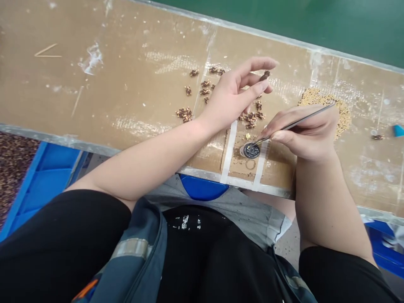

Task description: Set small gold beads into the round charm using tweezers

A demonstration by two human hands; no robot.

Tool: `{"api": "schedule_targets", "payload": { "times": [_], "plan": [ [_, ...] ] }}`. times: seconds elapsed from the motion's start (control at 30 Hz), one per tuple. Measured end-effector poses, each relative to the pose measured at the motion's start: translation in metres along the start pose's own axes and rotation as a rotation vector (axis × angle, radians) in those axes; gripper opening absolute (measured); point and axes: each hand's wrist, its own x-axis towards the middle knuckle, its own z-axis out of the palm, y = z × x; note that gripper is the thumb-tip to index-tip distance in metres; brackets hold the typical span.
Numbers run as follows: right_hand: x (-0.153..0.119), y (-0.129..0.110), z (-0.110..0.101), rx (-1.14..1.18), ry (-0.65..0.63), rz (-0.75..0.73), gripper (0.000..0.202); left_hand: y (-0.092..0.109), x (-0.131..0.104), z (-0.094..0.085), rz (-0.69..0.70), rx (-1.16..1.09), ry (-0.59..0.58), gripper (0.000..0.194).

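Note:
My left hand is raised over the table and pinches a small dark brown piece between thumb and fingers. My right hand grips slim metal tweezers, slanting down to the left. Their tip reaches into a small round pot with dark, shiny contents. The pot stands on a board between two white tape strips, near the table's front edge. A small yellowish bit lies just behind it. Several brown and gold pieces lie beneath and beside my left hand.
A spread of tiny golden grains lies behind my right hand. More brown pieces are heaped at the left. Two thin sticks lie far left on the brown table. A green surface runs behind it; blue bins stand below.

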Motion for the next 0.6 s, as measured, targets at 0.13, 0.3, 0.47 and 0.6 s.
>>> {"api": "schedule_targets", "payload": {
  "times": [0.13,0.3,0.47,0.6],
  "plan": [
    [0.001,-0.001,0.000,0.007,0.000,-0.023,0.002,0.007,-0.002,0.000,-0.029,-0.002,0.018,0.039],
    [0.002,-0.001,-0.001,-0.001,-0.018,-0.014,0.002,0.005,-0.002,0.001,-0.050,-0.004,0.034,0.029],
    [0.002,-0.001,-0.001,0.022,-0.048,-0.036,0.004,0.004,-0.002,0.002,-0.075,-0.051,0.021,0.027],
    [0.005,-0.003,-0.002,0.025,-0.064,-0.061,0.004,0.014,-0.005,0.002,-0.140,-0.155,0.022,0.026]
  ]
}}
